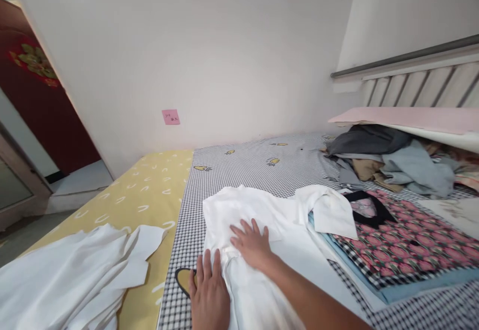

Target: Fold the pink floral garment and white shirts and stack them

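Note:
A white garment (277,220) lies spread on the checked bed sheet (262,165). My right hand (252,243) rests flat on its middle, fingers stretched out and slightly apart. My left hand (208,295) lies flat at the garment's left edge near the bottom, fingers extended, partly on the sheet. Neither hand grips anything. One white sleeve (333,210) folds across to the right, over a pink floral garment (404,245).
More white cloth (75,270) lies at the left on a yellow sheet (149,190). A pile of grey, blue and tan clothes (392,163) sits at the back right below a pink board (407,118). A wall with a pink note (170,116) stands behind the bed.

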`<control>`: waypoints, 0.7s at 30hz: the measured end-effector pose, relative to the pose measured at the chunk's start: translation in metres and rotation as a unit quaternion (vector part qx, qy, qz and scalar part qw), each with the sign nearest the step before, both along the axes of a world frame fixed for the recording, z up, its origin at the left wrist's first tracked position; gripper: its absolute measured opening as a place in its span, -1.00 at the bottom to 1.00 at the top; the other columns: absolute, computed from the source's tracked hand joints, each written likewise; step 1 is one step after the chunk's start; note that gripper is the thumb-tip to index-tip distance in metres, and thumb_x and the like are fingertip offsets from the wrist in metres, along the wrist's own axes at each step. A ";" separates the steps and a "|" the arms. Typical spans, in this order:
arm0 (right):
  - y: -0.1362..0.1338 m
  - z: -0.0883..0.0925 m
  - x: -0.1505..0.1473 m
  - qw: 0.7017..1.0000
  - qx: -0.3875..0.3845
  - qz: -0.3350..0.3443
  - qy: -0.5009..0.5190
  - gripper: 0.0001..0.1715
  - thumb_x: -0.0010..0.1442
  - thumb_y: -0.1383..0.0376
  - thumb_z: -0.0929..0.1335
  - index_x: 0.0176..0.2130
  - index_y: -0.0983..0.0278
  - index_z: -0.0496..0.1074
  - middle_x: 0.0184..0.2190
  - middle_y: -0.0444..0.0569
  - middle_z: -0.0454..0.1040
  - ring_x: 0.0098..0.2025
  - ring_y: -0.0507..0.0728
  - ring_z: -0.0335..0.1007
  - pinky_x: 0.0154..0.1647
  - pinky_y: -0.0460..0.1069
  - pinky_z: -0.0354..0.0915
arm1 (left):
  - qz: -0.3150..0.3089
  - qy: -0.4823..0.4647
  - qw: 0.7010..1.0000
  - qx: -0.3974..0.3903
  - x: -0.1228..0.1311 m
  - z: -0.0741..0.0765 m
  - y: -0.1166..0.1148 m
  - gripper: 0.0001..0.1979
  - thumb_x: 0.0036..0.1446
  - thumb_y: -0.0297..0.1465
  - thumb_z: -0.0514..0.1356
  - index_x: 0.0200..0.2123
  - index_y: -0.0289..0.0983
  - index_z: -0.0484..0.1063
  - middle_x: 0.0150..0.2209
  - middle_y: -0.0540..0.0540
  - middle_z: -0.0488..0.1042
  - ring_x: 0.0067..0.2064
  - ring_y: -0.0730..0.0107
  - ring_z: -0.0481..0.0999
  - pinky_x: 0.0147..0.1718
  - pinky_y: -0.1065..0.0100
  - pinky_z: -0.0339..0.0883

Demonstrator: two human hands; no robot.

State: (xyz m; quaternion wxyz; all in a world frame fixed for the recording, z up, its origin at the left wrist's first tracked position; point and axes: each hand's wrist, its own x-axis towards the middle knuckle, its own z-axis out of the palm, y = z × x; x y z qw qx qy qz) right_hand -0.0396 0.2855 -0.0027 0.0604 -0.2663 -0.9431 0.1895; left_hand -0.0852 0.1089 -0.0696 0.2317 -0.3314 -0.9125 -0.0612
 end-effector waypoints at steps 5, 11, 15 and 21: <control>-0.006 -0.019 -0.007 0.999 0.001 0.025 0.022 -0.36 0.41 -0.07 0.12 0.40 -0.12 0.14 0.52 -0.16 -0.14 0.53 0.39 -0.52 0.40 0.49 -0.53 | -0.009 0.038 0.999 0.006 -0.010 -0.014 -0.002 -0.45 0.31 -0.51 -0.07 0.32 -0.14 0.30 0.37 -0.15 0.29 0.37 0.05 0.27 0.33 -0.12 0.12; 0.023 0.006 0.014 0.988 -0.080 -0.010 0.133 -0.32 0.23 0.13 0.36 0.31 -0.06 0.29 0.40 -0.10 0.22 0.41 0.25 0.10 0.40 0.24 0.01 | -0.015 0.043 0.999 0.014 -0.013 -0.014 -0.001 -0.48 0.32 -0.48 -0.09 0.27 -0.23 0.37 0.34 -0.23 0.33 0.35 0.00 0.32 0.30 -0.11 0.14; 0.079 0.033 0.070 0.968 -0.030 -0.165 0.185 -0.38 0.27 0.29 0.24 0.30 0.10 0.28 0.09 0.00 0.48 0.06 0.14 0.48 0.13 0.03 0.32 | -0.011 0.026 0.999 0.018 -0.010 -0.007 0.001 -0.47 0.32 -0.48 -0.09 0.29 -0.24 0.34 0.35 -0.23 0.32 0.36 0.02 0.30 0.32 -0.10 0.12; 0.175 0.073 0.168 0.886 0.022 -0.433 0.167 -0.13 0.28 0.08 0.26 0.41 0.34 -0.05 0.17 0.33 0.33 0.08 0.35 0.45 -0.01 0.14 0.37 | -0.015 0.025 0.999 0.031 -0.009 -0.005 0.000 -0.46 0.29 -0.47 -0.07 0.29 -0.21 0.35 0.36 -0.21 0.32 0.36 0.04 0.30 0.33 -0.08 0.10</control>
